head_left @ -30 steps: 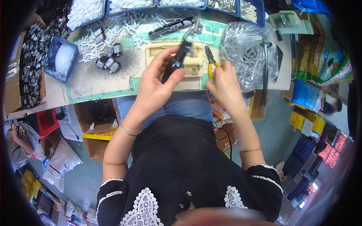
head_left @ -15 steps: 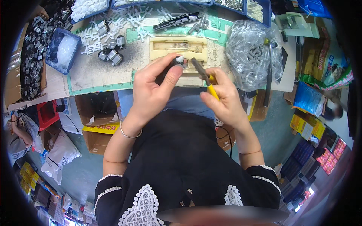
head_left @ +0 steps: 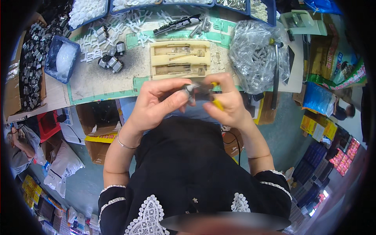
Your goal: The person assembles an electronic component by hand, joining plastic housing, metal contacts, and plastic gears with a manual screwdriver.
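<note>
My left hand [head_left: 154,105] is closed on a small dark part with a whitish tip [head_left: 190,89], pinched between thumb and fingers. My right hand [head_left: 230,105] grips yellow-handled pliers [head_left: 217,103]. Their metal jaws meet the small part at the left fingertips; motion blur hides whether they bite on it. Both hands are in front of the table's near edge. Just beyond them lies a cream-coloured fixture block [head_left: 180,59] with long recesses.
Several grey-and-black small assemblies [head_left: 113,58] and white cross-shaped pieces [head_left: 94,43] lie at left. A blue bin [head_left: 50,64] holds a clear bag. At right are a plastic bag of grey parts [head_left: 244,58] and a hammer [head_left: 276,78]. A long black part [head_left: 178,24] lies behind the fixture.
Both hands have come nearer to me, off the fixture block. The pliers have swung left, bringing their jaws to the small part in my left hand.
</note>
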The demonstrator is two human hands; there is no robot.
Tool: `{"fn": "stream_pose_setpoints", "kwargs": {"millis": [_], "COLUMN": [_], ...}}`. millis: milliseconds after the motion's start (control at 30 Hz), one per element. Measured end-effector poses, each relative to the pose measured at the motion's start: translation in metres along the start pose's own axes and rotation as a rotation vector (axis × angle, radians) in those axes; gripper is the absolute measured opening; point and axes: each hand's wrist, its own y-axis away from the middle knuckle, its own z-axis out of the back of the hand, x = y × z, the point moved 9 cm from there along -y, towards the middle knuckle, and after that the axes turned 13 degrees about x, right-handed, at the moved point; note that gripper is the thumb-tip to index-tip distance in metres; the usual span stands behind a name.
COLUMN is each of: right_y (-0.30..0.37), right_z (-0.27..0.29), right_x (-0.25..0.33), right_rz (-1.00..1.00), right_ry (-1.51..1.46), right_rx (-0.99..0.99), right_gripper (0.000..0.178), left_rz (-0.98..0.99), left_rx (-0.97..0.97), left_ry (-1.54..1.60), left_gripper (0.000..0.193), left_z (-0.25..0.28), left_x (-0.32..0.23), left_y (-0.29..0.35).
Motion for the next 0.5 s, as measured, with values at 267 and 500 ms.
{"fn": "stream_pose_setpoints", "kwargs": {"millis": [267, 500], "right_y": [0.02, -0.001], "right_z": [0.037, 0.014], "right_x": [-0.075, -0.025], "right_rz": [-0.729, -0.526], "right_ry": [0.847, 0.985], "right_rx": [-0.113, -0.026], "right_gripper": [0.025, 0.029], "left_rz": [-0.093, -0.15], "left_rx": [-0.318, -0.55], "left_ry": [0.538, 0.594], "left_gripper": [0.03, 0.035], "left_z": [0.025, 0.047], "left_x": [0.011, 0.024], "left_y": [-0.011, -0.021]}}
